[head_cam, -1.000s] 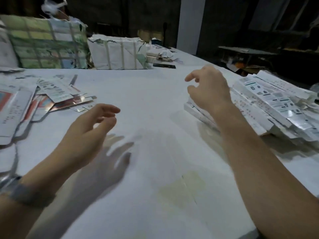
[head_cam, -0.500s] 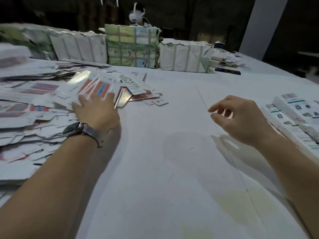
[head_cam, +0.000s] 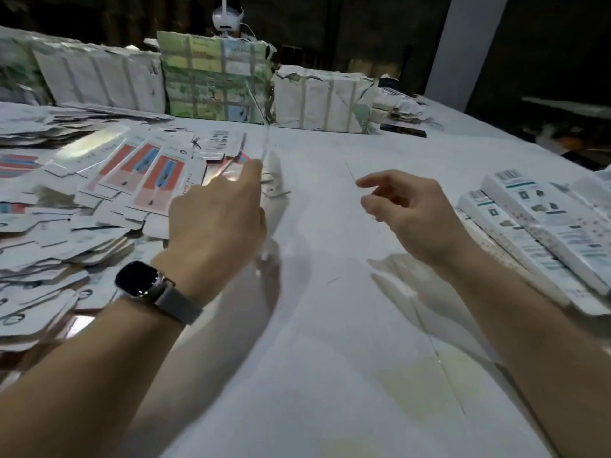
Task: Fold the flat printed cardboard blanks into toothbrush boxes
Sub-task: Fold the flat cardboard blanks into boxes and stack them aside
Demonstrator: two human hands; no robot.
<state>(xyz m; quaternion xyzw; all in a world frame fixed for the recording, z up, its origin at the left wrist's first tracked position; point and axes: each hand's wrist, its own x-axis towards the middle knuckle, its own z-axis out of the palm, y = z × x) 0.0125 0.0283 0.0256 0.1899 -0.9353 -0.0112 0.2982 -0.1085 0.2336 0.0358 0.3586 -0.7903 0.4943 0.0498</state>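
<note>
A wide pile of flat printed blanks (head_cam: 99, 193), white with red and blue panels, covers the left of the white table (head_cam: 314, 325). My left hand (head_cam: 218, 216), with a watch on its wrist, is raised at the pile's right edge. It grips one flat blank (head_cam: 266, 153) that stands nearly edge-on to me and looks blurred. My right hand (head_cam: 413, 213) hovers over the table's middle with fingers loosely curled and holds nothing. Folded toothbrush boxes (head_cam: 545, 233) lie stacked at the right edge.
Wrapped bundles (head_cam: 215, 77) stand in a row along the back of the table. A dark flat device (head_cam: 401, 129) lies near them. A person with a white headset (head_cam: 228, 18) sits behind the bundles. A pale pillar (head_cam: 463, 51) rises at the back right.
My view has swung left toward the pile. My left hand reached onto the blanks and has come up holding one. My right hand moved from the box stack to the table's middle.
</note>
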